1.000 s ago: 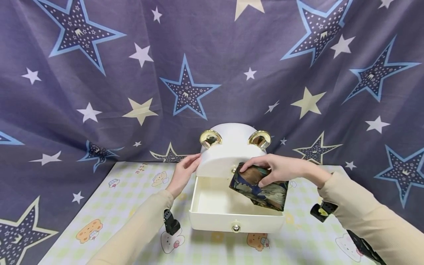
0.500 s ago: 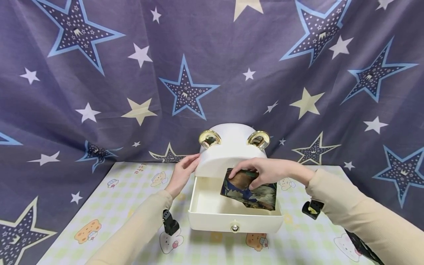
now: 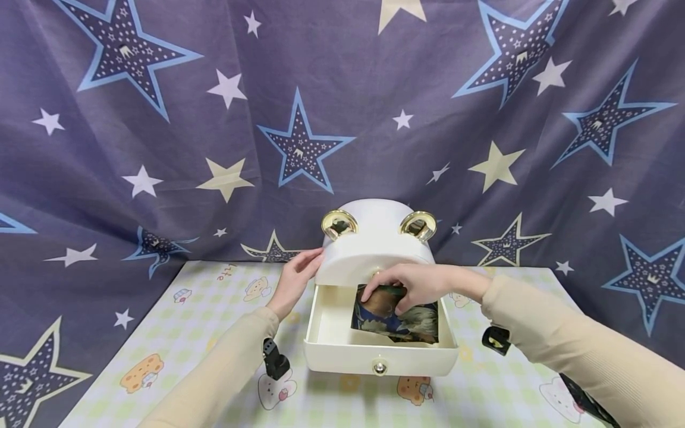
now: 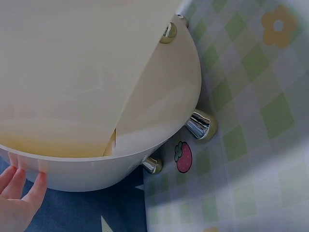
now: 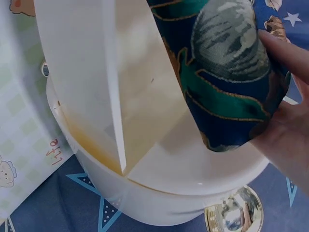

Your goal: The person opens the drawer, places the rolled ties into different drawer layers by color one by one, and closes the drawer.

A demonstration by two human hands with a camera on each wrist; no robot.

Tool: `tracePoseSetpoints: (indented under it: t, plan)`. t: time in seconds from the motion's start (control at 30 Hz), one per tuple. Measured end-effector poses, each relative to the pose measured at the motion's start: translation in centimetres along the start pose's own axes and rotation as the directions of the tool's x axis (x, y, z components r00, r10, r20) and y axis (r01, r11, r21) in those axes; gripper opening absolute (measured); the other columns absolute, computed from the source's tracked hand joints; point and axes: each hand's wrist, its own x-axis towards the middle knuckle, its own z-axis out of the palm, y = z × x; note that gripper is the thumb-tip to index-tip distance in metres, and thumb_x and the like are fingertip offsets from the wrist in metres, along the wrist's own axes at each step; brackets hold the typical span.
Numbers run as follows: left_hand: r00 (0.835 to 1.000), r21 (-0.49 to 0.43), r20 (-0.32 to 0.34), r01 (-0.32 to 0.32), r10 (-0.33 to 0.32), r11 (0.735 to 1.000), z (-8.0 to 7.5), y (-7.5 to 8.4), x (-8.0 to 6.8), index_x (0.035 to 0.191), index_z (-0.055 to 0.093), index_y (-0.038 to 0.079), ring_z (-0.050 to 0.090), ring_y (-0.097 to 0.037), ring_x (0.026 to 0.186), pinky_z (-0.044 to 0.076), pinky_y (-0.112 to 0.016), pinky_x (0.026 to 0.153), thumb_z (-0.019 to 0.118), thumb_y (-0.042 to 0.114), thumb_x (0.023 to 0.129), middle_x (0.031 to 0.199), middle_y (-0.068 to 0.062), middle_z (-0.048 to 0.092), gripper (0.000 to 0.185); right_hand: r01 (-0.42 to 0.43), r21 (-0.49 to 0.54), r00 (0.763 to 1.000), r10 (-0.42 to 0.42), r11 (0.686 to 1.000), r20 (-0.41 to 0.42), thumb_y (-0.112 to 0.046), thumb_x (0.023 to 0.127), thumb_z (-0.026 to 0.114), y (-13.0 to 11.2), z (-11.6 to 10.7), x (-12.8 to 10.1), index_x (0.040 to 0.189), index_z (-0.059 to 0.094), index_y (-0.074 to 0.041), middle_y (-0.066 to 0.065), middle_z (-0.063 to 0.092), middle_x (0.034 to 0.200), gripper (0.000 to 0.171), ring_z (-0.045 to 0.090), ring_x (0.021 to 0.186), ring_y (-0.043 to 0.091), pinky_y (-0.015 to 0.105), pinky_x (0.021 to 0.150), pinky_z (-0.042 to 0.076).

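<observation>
A white storage box with gold ear-like discs stands on the table, its lower drawer pulled out. My left hand rests against the box's left side, and in the left wrist view its straight fingertips touch the white wall. Over the drawer's right half, my right hand grips a folded patterned cloth, thumb and fingers at its upper part. Up close in the right wrist view the folded cloth is dark blue and green with gold outlines. Its lower edge sits within the drawer opening; whether it touches the drawer floor I cannot tell.
A silver knob sticks out from the drawer front. Short gold feet raise the box above a green-checked tablecloth. Close behind the box hangs a purple star curtain. A dark object lies partly under the right sleeve.
My right hand has moved left and down with the folded cloth, from the drawer's right side into its opening. The left hand has stayed against the box.
</observation>
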Motion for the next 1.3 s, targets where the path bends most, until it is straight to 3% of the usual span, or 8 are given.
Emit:
tracePoseSetpoints:
  t: [0.33,0.8,1.03,1.3]
  plan:
    - [1.000,0.005,0.002,-0.001,0.001,1.000,-0.1,0.0,-0.1,0.119,0.051,-0.005,0.049,-0.022,0.107,0.043,-0.030,0.092,0.051,0.012,0.090,0.121,-0.018,0.052,0.033,-0.056,-0.036,0.998,0.058,0.998,0.038,0.008,0.070,0.066,0.1,0.7,0.8,0.115,0.055,-0.008,0.003,0.054,0.118,0.049,0.046,0.101,0.008,0.021,0.083,0.041]
    - [1.000,0.001,0.004,-0.007,0.007,1.000,0.0,0.0,-0.2,0.119,0.051,-0.004,0.048,-0.024,0.109,0.042,-0.032,0.093,0.051,0.013,0.090,0.122,-0.017,0.051,0.034,-0.066,-0.071,0.995,0.071,0.995,0.068,0.013,0.066,0.064,0.3,1.7,1.7,0.114,0.056,-0.009,0.003,0.054,0.119,0.054,0.046,0.106,0.009,0.022,0.091,0.039]
    - [1.000,0.001,0.002,-0.012,0.012,1.000,0.0,-0.1,-0.1,0.119,0.051,-0.004,0.048,-0.024,0.109,0.042,-0.032,0.093,0.051,0.013,0.090,0.122,-0.017,0.051,0.034,-0.124,-0.066,0.987,0.130,0.990,0.096,0.014,0.067,0.062,0.4,2.1,2.1,0.114,0.056,-0.011,0.001,0.053,0.120,0.054,0.045,0.098,0.008,0.019,0.080,0.041]
    - [1.000,0.010,-0.002,-0.018,0.018,1.000,0.0,-0.4,0.1,0.119,0.051,-0.004,0.049,-0.023,0.108,0.042,-0.031,0.092,0.051,0.014,0.090,0.121,-0.018,0.051,0.034,-0.155,-0.087,0.981,0.164,0.984,0.104,0.014,0.066,0.063,0.4,2.4,2.4,0.114,0.057,-0.013,0.000,0.052,0.119,0.055,0.043,0.095,0.008,0.019,0.077,0.041]
